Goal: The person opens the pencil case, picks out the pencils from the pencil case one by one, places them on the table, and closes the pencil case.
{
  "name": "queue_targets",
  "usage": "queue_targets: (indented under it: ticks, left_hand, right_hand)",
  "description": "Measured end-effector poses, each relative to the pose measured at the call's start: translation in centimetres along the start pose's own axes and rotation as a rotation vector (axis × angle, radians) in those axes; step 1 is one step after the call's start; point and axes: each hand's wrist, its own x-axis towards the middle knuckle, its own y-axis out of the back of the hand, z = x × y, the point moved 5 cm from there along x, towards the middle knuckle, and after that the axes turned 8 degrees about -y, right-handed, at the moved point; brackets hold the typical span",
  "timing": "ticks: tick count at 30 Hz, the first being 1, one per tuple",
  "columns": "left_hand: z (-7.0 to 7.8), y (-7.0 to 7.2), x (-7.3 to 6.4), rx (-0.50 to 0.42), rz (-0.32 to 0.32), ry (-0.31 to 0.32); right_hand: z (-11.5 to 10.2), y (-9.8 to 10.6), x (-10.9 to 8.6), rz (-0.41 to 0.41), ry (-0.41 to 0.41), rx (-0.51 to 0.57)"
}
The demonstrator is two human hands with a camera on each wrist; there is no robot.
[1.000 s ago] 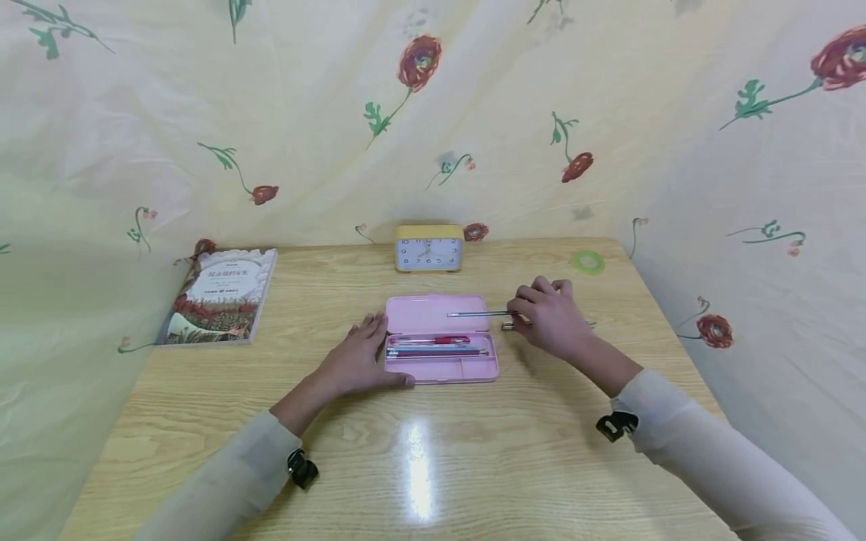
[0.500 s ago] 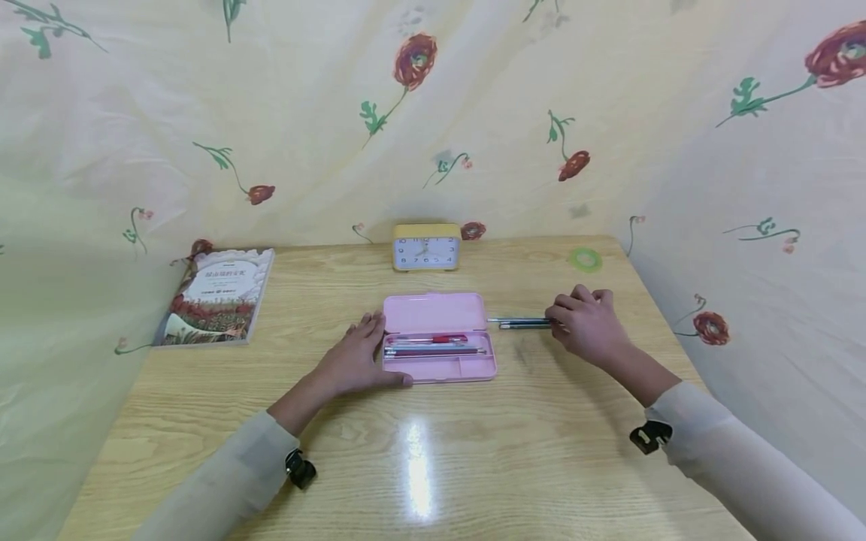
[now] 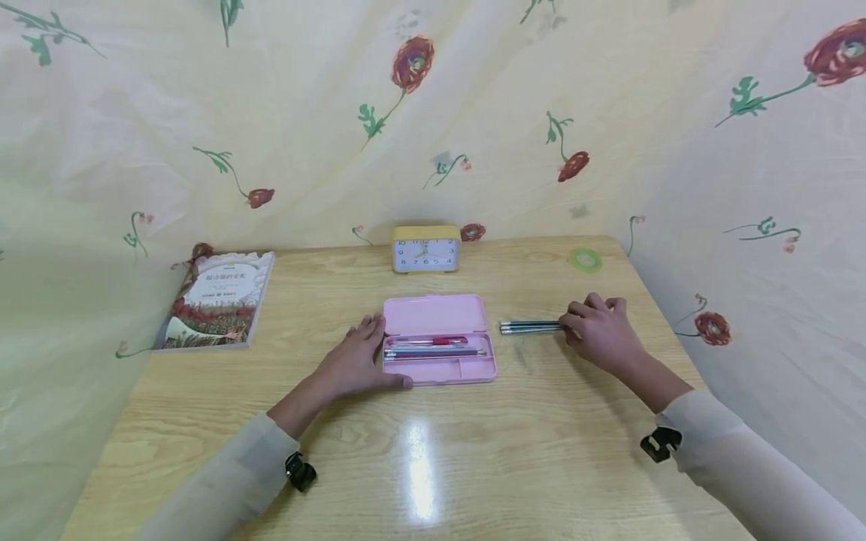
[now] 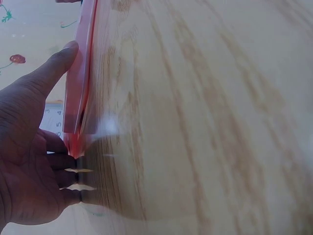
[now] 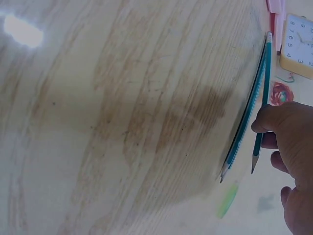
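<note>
A pink pencil case [image 3: 440,370] lies open on the table, with a red pen [image 3: 449,341] and several pencils [image 3: 436,354] in its back compartment. My left hand [image 3: 352,362] rests against the case's left end, its thumb [image 4: 57,66] straight along the front wall in the left wrist view. To the right of the case, my right hand [image 3: 602,334] pinches a green pencil [image 5: 267,68] near its sharpened end. More green pencils [image 5: 244,122] lie close beside it on the table, eraser ends toward the case; their exact number is hard to tell.
Behind the case stands a yellow alarm clock [image 3: 426,250]. A book [image 3: 219,297] lies at the back left of the wooden table [image 3: 338,466]. At the back right is a roll of green tape [image 3: 586,260]. Flowered cloth [image 3: 325,113] hangs behind and at the sides.
My right hand has moved right and lowered its pencil from over the case's lid to beside the other green pencils. My left hand has stayed at the case.
</note>
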Motion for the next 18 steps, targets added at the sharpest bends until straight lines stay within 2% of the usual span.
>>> queue_targets:
  ticks: [18]
  left_hand:
    - [-0.5, -0.5, 0.2, 0.010, -0.004, -0.002]
  right_hand:
    - [0.5, -1.3, -0.6, -0.014, -0.010, 0.048]
